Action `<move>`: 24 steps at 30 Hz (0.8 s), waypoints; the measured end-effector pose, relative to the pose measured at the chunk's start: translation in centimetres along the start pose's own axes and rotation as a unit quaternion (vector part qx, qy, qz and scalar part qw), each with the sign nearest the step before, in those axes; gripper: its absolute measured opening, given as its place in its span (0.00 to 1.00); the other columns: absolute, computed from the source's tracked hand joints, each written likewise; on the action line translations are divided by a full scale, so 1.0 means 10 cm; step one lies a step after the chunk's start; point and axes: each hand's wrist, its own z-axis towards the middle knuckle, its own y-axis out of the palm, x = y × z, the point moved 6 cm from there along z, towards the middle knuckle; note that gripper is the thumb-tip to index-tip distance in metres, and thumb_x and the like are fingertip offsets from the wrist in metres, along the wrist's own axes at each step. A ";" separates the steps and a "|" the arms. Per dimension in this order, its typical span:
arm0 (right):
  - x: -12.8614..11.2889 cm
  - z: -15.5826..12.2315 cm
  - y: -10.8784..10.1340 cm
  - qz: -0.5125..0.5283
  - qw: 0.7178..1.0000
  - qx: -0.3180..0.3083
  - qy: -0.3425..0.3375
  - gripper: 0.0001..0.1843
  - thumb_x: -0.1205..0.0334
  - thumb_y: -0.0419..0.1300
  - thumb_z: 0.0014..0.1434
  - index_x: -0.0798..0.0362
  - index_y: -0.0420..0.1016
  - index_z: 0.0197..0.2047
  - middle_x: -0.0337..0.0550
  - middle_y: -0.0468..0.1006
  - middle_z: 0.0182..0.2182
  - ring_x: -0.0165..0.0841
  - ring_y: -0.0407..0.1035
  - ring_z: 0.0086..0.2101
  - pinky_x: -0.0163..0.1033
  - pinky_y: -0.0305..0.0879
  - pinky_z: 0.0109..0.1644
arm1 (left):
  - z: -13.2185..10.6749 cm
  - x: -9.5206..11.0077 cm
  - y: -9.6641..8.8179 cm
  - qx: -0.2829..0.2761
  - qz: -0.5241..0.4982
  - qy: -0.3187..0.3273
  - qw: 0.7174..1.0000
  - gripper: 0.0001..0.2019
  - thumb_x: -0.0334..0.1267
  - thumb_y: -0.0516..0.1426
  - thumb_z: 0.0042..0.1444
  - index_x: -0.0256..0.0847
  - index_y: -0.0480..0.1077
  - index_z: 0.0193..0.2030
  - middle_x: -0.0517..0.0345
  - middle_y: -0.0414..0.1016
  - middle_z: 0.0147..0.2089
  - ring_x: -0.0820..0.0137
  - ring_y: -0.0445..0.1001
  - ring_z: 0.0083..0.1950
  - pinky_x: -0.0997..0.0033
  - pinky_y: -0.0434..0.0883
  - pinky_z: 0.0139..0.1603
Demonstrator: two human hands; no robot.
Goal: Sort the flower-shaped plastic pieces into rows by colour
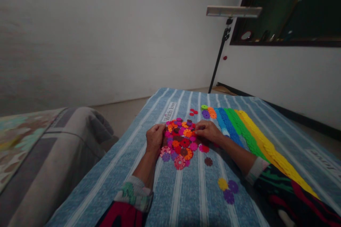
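Observation:
A pile of small flower-shaped plastic discs [180, 141], red, pink, orange and purple, lies on a blue striped cloth [186, 191]. My left hand [155, 137] rests at the pile's left edge with fingers curled onto the discs. My right hand [208, 131] sits at the pile's right edge, fingertips pinched among the discs; what they hold is too small to name. To the right run long rows of linked discs [247, 134] in blue, green, yellow and orange.
Loose discs lie near me: a yellow one [222, 183], two purple ones [231, 191] and a dark one [208, 161]. A rolled grey blanket [53, 156] lies at left. A lamp stand [221, 49] rises beyond the cloth near the white wall.

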 end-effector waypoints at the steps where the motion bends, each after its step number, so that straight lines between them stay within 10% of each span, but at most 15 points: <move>1: 0.01 0.01 0.00 0.005 1.000 0.007 0.005 0.01 0.66 0.66 0.48 0.53 0.78 0.27 0.40 0.79 0.33 0.33 0.73 0.35 0.36 0.67 0.42 | 0.01 -0.01 -0.01 0.003 0.003 -0.001 1.000 0.16 0.47 0.62 0.40 0.36 0.78 0.30 0.59 0.76 0.25 0.70 0.70 0.28 0.72 0.66 0.31; 7: 0.19 0.09 -0.13 -0.003 0.997 0.060 0.051 0.06 0.60 0.62 0.51 0.54 0.77 0.28 0.39 0.79 0.27 0.32 0.73 0.30 0.34 0.67 0.34 | 0.07 -0.04 -0.02 0.003 0.014 0.007 1.000 0.18 0.48 0.63 0.40 0.35 0.79 0.32 0.56 0.78 0.28 0.67 0.73 0.31 0.70 0.68 0.33; 16: 0.79 0.31 -0.93 -0.166 0.969 0.127 0.134 0.04 0.65 0.62 0.48 0.53 0.76 0.23 0.39 0.77 0.23 0.34 0.71 0.29 0.35 0.59 0.32 | 0.03 0.01 -0.03 0.007 0.045 0.024 0.999 0.15 0.48 0.62 0.41 0.37 0.79 0.30 0.56 0.79 0.29 0.67 0.73 0.32 0.70 0.68 0.33; 24: 1.01 0.41 -0.88 -0.261 0.950 0.080 0.153 0.05 0.67 0.63 0.48 0.51 0.82 0.28 0.40 0.82 0.29 0.33 0.73 0.33 0.32 0.59 0.33 | -0.02 0.06 -0.04 -0.001 0.052 0.016 0.998 0.14 0.47 0.62 0.41 0.37 0.79 0.29 0.57 0.79 0.28 0.68 0.73 0.31 0.71 0.67 0.34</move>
